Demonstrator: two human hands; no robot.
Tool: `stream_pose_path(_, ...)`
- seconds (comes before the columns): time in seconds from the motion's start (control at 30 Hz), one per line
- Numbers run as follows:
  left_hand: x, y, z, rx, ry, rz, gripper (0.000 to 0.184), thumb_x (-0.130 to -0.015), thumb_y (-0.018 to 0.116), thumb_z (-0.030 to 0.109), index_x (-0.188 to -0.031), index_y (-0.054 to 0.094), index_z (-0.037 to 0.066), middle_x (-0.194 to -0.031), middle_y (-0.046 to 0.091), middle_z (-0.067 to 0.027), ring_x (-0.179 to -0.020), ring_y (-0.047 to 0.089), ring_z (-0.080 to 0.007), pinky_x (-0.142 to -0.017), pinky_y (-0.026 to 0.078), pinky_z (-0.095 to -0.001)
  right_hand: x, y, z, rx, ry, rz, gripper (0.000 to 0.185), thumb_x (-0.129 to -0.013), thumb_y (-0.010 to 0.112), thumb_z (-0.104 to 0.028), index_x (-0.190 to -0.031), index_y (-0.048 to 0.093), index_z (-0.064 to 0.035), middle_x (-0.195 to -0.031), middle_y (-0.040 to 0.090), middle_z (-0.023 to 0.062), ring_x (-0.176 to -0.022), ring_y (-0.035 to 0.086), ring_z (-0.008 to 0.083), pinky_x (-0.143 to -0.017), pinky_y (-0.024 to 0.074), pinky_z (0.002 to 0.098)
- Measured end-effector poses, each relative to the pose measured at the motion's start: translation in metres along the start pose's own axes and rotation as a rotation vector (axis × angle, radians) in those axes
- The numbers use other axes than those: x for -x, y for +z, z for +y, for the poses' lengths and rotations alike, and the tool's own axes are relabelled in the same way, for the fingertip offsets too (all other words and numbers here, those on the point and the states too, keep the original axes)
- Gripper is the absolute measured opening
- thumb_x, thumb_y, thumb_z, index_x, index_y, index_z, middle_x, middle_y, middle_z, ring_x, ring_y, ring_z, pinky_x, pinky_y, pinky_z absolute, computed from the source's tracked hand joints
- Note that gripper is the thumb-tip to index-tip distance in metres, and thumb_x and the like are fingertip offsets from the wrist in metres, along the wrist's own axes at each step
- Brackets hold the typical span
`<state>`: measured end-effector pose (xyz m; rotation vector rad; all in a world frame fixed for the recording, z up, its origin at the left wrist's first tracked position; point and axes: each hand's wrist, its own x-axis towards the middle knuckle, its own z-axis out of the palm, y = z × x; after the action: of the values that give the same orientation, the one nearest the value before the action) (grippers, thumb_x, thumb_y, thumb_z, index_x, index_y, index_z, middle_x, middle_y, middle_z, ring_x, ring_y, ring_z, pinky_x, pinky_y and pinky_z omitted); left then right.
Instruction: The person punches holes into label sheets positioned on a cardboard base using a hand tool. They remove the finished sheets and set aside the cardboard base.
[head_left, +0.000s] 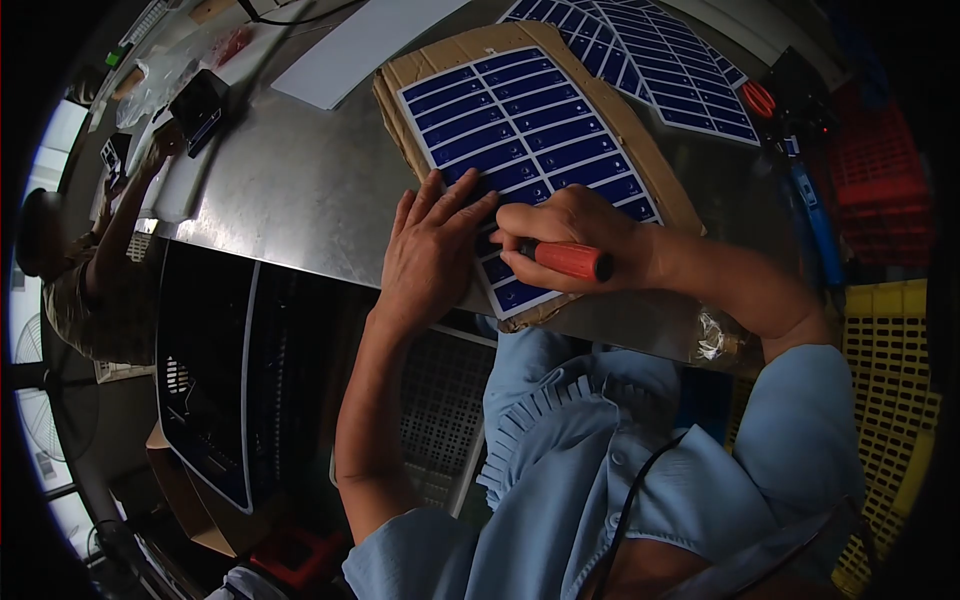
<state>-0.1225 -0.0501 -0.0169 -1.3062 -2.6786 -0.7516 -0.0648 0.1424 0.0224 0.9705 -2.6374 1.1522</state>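
A sheet of blue rectangular labels with white borders point(530, 130) lies on a piece of brown cardboard point(630, 130) on the metal table. My left hand point(432, 245) rests on the sheet's left edge, fingers spread and flat, holding nothing. In my right hand point(570, 225) is a tool with a red handle point(575, 261), gripped in closed fingers over the sheet's lower part. The handle's end points right; the tool's tip is hidden by my fingers.
More blue label sheets point(670, 75) overlap beyond the cardboard. At the right are red scissors point(759, 98), a blue tool point(815, 215), a red basket point(875, 180) and a yellow crate point(885, 370). A co-worker point(95, 280) handles dark parts at the left.
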Motion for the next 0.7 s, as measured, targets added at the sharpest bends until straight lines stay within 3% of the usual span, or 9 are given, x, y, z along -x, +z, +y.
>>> stream_pose_path(0.17,-0.001,0.0,0.002,-0.004,-0.014,0.004,0.041,-0.086,0.053,0.009,-0.126,0.056,0.019,-0.14,0.043,-0.006,-0.135,0.029,-0.0355,-0.111,0.018,-0.0519,-0.005,0.0,0.0,0.072,-0.025,-0.018,0.011,-0.078,0.061,-0.01,-0.076,0.052,-0.0041,-0.059,0.059,0.0118,-0.051,0.062,0.0238,-0.048,0.0487,0.0314)
stream_pose_path(0.3,0.006,0.002,0.002,0.071,0.023,0.167,0.033,-0.08,0.061,0.007,-0.112,0.064,0.012,-0.127,0.055,-0.0108,-0.124,0.044,-0.036,-0.102,0.035,-0.0485,0.007,0.006,0.014,-0.284,0.189,0.135,0.013,-0.082,0.062,-0.012,-0.079,0.055,-0.0023,-0.065,0.06,0.0078,-0.061,0.061,0.014,-0.056,0.0464,0.027)
stream_pose_path(0.37,0.017,0.001,0.008,0.183,0.011,0.243,0.029,-0.077,0.064,0.006,-0.106,0.066,0.009,-0.12,0.06,-0.0125,-0.118,0.051,-0.0358,-0.098,0.041,-0.0468,0.008,0.008,0.016,-0.309,0.169,0.176,0.013,-0.082,0.062,-0.013,-0.078,0.055,-0.0023,-0.064,0.059,0.0076,-0.061,0.06,0.0135,-0.056,0.0459,0.0271)
stream_pose_path(0.43,0.032,-0.003,0.018,0.196,0.135,0.322,0.023,-0.072,0.068,0.003,-0.095,0.067,0.003,-0.108,0.064,-0.0141,-0.108,0.058,-0.0339,-0.09,0.047,-0.0439,0.009,0.009,0.017,-0.333,0.155,0.232,0.014,-0.082,0.062,-0.013,-0.078,0.055,-0.0023,-0.063,0.058,0.0074,-0.06,0.058,0.013,-0.056,0.0455,0.0273)
stream_pose_path(0.53,0.046,0.007,0.021,0.143,0.156,0.319,0.026,-0.07,0.069,0.004,-0.096,0.066,0.003,-0.108,0.064,-0.0132,-0.107,0.059,-0.0328,-0.093,0.046,-0.044,0.007,0.012,0.02,-0.281,0.126,0.216,0.014,-0.082,0.063,-0.012,-0.079,0.054,-0.0015,-0.066,0.061,0.0089,-0.062,0.062,0.0158,-0.056,0.0472,0.0278)
stream_pose_path(0.6,0.048,0.008,0.022,0.087,0.146,0.341,0.027,-0.069,0.069,0.004,-0.097,0.066,0.003,-0.108,0.063,-0.0127,-0.106,0.059,-0.0327,-0.093,0.045,-0.044,0.004,0.016,0.023,-0.156,-0.009,0.282,0.015,-0.082,0.062,-0.012,-0.081,0.053,-0.0009,-0.069,0.063,0.0109,-0.065,0.066,0.0193,-0.055,0.0493,0.0285)
stream_pose_path(0.7,0.046,0.009,0.021,0.073,0.162,0.335,0.029,-0.068,0.069,0.005,-0.097,0.065,0.003,-0.11,0.062,-0.0126,-0.107,0.058,-0.0326,-0.094,0.045,-0.0442,0.001,0.015,0.026,-0.125,0.027,0.233,0.015,-0.082,0.062,-0.011,-0.083,0.053,-0.0002,-0.071,0.065,0.0123,-0.069,0.068,0.0221,-0.055,0.0509,0.029)
